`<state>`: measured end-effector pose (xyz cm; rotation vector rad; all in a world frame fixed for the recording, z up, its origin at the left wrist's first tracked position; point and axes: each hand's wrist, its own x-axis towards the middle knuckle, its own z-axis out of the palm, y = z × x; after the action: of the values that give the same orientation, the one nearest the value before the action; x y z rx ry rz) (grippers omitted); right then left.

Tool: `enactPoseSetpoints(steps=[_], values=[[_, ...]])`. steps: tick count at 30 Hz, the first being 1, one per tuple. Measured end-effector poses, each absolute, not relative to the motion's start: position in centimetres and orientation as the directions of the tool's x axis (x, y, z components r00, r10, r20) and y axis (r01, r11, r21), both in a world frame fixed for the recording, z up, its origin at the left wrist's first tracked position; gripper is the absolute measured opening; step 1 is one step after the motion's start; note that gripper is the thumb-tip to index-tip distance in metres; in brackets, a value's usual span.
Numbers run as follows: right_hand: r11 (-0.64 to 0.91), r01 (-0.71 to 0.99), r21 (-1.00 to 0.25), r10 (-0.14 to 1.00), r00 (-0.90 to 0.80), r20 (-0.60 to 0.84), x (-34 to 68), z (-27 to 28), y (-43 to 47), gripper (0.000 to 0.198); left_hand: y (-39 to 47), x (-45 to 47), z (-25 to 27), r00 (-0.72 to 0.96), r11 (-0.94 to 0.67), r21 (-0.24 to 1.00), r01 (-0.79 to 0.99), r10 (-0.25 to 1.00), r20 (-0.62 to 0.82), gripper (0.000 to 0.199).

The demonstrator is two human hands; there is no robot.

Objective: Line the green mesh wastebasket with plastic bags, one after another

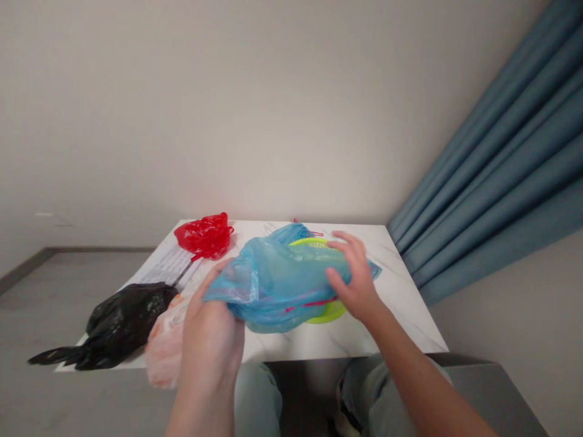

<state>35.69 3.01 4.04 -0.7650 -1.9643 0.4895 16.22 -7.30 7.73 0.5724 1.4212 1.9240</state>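
A thin, translucent blue plastic bag [273,276] with a red drawstring [316,302] stretches across in front of me above the table. My left hand [212,325] is closed on its left end, fingers partly hidden behind the plastic. At the other end, my right hand [357,279] is open, its fingers spread at the bag's right part; whether they touch it I cannot tell. Behind and under the bag is a yellow-green perforated basket [332,313], mostly covered. Another bunched piece of blue plastic [294,231] shows just beyond, with a red string by it.
The white marble-patterned table [405,291] carries a crumpled red bag [207,237] at the back left. A knotted black bag [127,321] and a pinkish-white bag [164,349] lie nearer, by a printed sheet [157,267]. A wall stands behind; blue curtains [496,152] hang right.
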Motion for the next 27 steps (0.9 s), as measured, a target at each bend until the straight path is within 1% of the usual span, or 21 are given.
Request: enactPoseSetpoints(steps=[1, 2, 3, 4, 5, 6, 7, 8, 9, 10, 11, 12, 14, 16, 17, 19, 20, 23, 24, 25, 27], values=[[0.765, 0.248, -0.595, 0.619, -0.539, 0.571, 35.1, 4.2, 2.3, 0.05, -7.3, 16.3, 7.4, -0.706, -0.189, 0.958, -0.214, 0.708, -0.018, 0.016], [0.783, 0.18, -0.595, 0.543, -0.664, 0.514, 34.5, 4.2, 1.6, 0.059, -7.4, 16.2, 7.2, -0.731, -0.18, 0.972, -0.154, 0.682, 0.011, 0.016], [0.788, 0.129, -0.602, 0.481, -0.74, 0.471, 33.9, 4.1, 1.1, 0.067, -7.6, 16.1, 7.0, -0.756, -0.157, 0.985, -0.075, 0.653, 0.046, 0.015], [0.785, 0.1, -0.611, 0.447, -0.775, 0.447, 33.3, 3.9, 0.7, 0.07, -7.8, 16.0, 6.8, -0.773, -0.116, 0.993, 0.011, 0.629, 0.082, 0.015], [0.778, 0.093, -0.621, 0.444, -0.782, 0.438, 32.9, 3.6, 0.6, 0.066, -8.1, 15.9, 6.7, -0.782, -0.064, 0.993, 0.097, 0.612, 0.116, 0.014], [0.766, 0.109, -0.633, 0.472, -0.765, 0.439, 32.6, 3.2, 0.7, 0.056, -8.4, 15.7, 6.7, -0.785, -0.016, 0.984, 0.175, 0.601, 0.149, 0.015], [0.744, 0.149, -0.652, 0.536, -0.715, 0.449, 32.6, 2.9, 1.0, 0.046, -8.6, 15.6, 6.7, -0.781, 0.019, 0.972, 0.234, 0.599, 0.177, 0.017], [0.704, 0.201, -0.681, 0.625, -0.631, 0.46, 32.7, 2.5, 1.6, 0.04, -8.8, 15.5, 6.7, -0.775, 0.04, 0.962, 0.271, 0.601, 0.194, 0.02], [0.645, 0.251, -0.721, 0.721, -0.512, 0.467, 33.1, 2.1, 2.4, 0.039, -8.9, 15.4, 6.7, -0.771, 0.053, 0.956, 0.288, 0.604, 0.199, 0.021], [0.567, 0.288, -0.772, 0.812, -0.353, 0.465, 33.7, 1.9, 3.4, 0.039, -9.0, 15.4, 6.7, -0.77, 0.064, 0.953, 0.295, 0.606, 0.198, 0.022], [0.486, 0.291, -0.824, 0.873, -0.19, 0.448, 34.4, 1.6, 4.5, 0.039, -9.0, 15.3, 6.7, -0.774, 0.075, 0.949, 0.305, 0.6, 0.201, 0.022], [0.425, 0.259, -0.868, 0.901, -0.028, 0.433, 35.2, 1.4, 5.6, 0.038, -9.0, 15.2, 6.8, -0.78, 0.089, 0.942, 0.324, 0.588, 0.213, 0.021], [0.347, 0.115, -0.931, 0.898, 0.244, 0.365, 36.8, 1.2, 7.6, 0.036, -9.0, 14.9, 6.8, -0.799, 0.129, 0.91, 0.395, 0.537, 0.271, 0.02], [0.294, -0.098, -0.951, 0.862, 0.457, 0.219, 38.3, 1.1, 9.1, 0.032, -8.9, 14.4, 6.8, -0.804, 0.193, 0.857, 0.477, 0.489, 0.338, 0.019], [0.27, -0.205, -0.941, 0.843, 0.522, 0.128, 38.9, 1.1, 9.6, 0.03, -8.9, 14.2, 6.8, -0.804, 0.226, 0.831, 0.509, 0.47, 0.364, 0.02], [0.243, -0.37, -0.897, 0.811, 0.585, -0.021, 39.6, 1.2, 10.2, 0.026, -8.8, 13.7, 6.6, -0.798, 0.28, 0.788, 0.548, 0.456, 0.394, 0.022], [0.243, -0.415, -0.877, 0.801, 0.596, -0.06, 39.9, 1.2, 10.3, 0.022, -8.6, 13.6, 6.4, -0.795, 0.29, 0.779, 0.556, 0.459, 0.396, 0.024], [0.281, -0.472, -0.836, 0.787, 0.611, -0.081, 40.3, 1.6, 10.3, 0.01, -7.8, 13.9, 5.1, -0.779, 0.217, 0.821, 0.529, 0.508, 0.368, 0.026], [0.283, -0.488, -0.826, 0.799, 0.596, -0.078, 40.4, 1.8, 10.2, 0.009, -7.4, 14.1, 4.5, -0.777, 0.164, 0.862, 0.479, 0.537, 0.329, 0.027], [0.275, -0.505, -0.818, 0.82, 0.568, -0.075, 40.6, 2.0, 10.0, 0.015, -6.9, 14.5, 3.8, -0.783, 0.113, 0.911, 0.396, 0.56, 0.27, 0.029], [0.229, -0.532, -0.815, 0.879, 0.473, -0.061, 40.8, 2.5, 9.7, 0.037, -5.9, 15.4, 2.5, -0.775, 0.005, 0.99, 0.142, 0.623, 0.108, 0.031]])
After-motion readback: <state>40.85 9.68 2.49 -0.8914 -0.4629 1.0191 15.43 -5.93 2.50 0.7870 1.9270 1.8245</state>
